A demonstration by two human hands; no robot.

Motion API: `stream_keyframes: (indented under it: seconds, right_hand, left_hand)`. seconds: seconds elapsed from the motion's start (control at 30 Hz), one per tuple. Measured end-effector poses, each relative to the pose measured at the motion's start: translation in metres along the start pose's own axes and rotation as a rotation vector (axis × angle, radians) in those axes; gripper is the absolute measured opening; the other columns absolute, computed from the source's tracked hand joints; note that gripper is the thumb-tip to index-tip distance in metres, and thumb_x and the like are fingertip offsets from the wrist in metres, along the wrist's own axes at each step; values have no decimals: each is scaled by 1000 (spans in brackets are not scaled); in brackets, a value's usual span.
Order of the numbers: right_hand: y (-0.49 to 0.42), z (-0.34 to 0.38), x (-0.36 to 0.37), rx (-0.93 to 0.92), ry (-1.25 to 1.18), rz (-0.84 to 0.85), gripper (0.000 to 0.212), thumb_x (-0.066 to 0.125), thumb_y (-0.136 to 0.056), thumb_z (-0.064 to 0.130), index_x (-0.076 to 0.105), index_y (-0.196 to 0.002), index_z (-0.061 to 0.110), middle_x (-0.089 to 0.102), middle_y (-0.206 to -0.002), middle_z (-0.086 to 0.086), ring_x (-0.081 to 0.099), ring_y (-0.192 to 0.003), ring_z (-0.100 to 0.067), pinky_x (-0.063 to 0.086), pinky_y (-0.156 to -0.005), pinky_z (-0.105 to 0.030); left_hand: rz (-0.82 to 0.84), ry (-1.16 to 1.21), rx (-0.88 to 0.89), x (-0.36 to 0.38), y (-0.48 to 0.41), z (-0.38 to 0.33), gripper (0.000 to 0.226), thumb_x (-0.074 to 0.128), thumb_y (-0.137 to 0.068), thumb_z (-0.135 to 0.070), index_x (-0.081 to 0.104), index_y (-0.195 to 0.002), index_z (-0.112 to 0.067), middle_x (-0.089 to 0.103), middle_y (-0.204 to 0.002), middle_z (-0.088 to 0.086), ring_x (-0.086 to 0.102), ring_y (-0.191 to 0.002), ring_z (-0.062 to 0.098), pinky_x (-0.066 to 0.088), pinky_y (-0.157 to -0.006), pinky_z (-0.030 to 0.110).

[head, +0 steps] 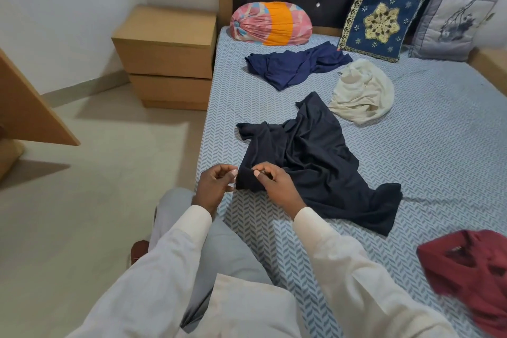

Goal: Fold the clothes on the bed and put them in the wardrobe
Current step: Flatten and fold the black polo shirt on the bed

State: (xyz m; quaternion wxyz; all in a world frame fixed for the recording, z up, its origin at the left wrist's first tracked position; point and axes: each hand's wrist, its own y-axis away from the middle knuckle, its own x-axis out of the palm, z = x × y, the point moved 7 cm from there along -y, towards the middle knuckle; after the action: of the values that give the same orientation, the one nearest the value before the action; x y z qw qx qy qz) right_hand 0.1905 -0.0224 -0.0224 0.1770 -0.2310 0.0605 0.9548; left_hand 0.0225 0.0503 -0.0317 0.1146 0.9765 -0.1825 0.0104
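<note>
A crumpled black garment (315,162) lies near the left edge of the bed (439,145). My right hand (277,185) pinches its near corner between thumb and fingers. My left hand (216,184) is just left of that corner, fingers curled and touching the cloth's edge. Farther back lie a navy garment (296,66) and a cream garment (362,93). A dark red garment (472,280) lies at the bed's near right.
A bolster in pink and orange (271,23) and two cushions (381,18) lean against the dark headboard. A wooden bedside cabinet (167,57) stands left of the bed. A wooden panel (24,110) juts in at the far left over the tiled floor.
</note>
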Motion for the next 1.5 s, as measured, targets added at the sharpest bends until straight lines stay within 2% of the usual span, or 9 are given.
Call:
stream_keyframes:
  seconds: [0.23,0.37,0.57,0.73,0.83,0.93,1.13,1.27,1.5]
  right_hand:
    - [2,8,8,16,-58,40,9,56,-97,22,65,-96,23,66,-88,10,58,-80,-1,47,-74,-21]
    - [0,4,7,116,-118,10,11,52,-99,25,62,-96,22,61,-85,9,55,-74,-3,48,-64,-24]
    - [-2,6,3,146,-146,29,12,53,-99,25,62,-99,18,56,-77,8,49,-65,-5,44,-51,-22]
    - [-1,7,5,140,-204,131,15,69,-90,25,64,-104,23,59,-83,3,58,-76,-6,55,-61,-27]
    - [0,5,4,122,-114,150,15,76,-85,22,68,-97,25,67,-85,-2,62,-77,-7,55,-60,-24]
    - [3,8,2,85,-59,114,8,73,-87,21,69,-94,20,66,-77,6,60,-68,0,53,-55,-22]
    - [9,12,8,30,88,80,19,76,-82,21,63,-96,23,62,-79,11,56,-69,1,49,-64,-14]
    - [19,-4,-5,27,375,12,19,69,-80,21,54,-89,29,63,-89,6,61,-82,-17,51,-73,-35]
    - [65,-83,-121,189,658,-303,12,58,-85,18,59,-96,20,62,-99,-6,61,-96,-32,51,-70,-40]
  left_hand:
    - [86,-86,-64,6,-3,11,16,58,-97,-20,70,-93,-9,67,-83,8,59,-76,17,52,-64,28]
    - [169,-70,-93,10,1,11,24,59,-97,-28,70,-101,-8,70,-90,3,61,-76,14,51,-68,29]
    - [204,-29,-54,14,2,7,12,60,-96,-18,65,-91,-8,65,-75,2,58,-63,15,51,-61,28]
    - [189,73,-68,11,-1,6,13,56,-98,-15,61,-96,-4,58,-79,12,56,-59,14,52,-62,28]
    - [166,60,-74,9,-2,7,17,57,-97,-19,65,-96,-3,59,-81,12,52,-59,14,50,-64,31]
    - [182,-28,-61,12,2,4,31,64,-93,-30,67,-94,1,58,-76,9,48,-59,14,49,-61,30]
    - [83,-10,-38,6,2,-2,17,68,-90,-19,69,-89,-1,63,-72,10,49,-52,14,46,-51,27]
    - [-20,35,-71,-5,-9,-14,8,63,-91,-9,65,-85,-4,62,-63,9,55,-51,13,48,-47,21]
    - [-92,-42,-48,-37,-36,-48,9,64,-89,-11,64,-90,-2,58,-63,10,53,-46,11,50,-47,21]
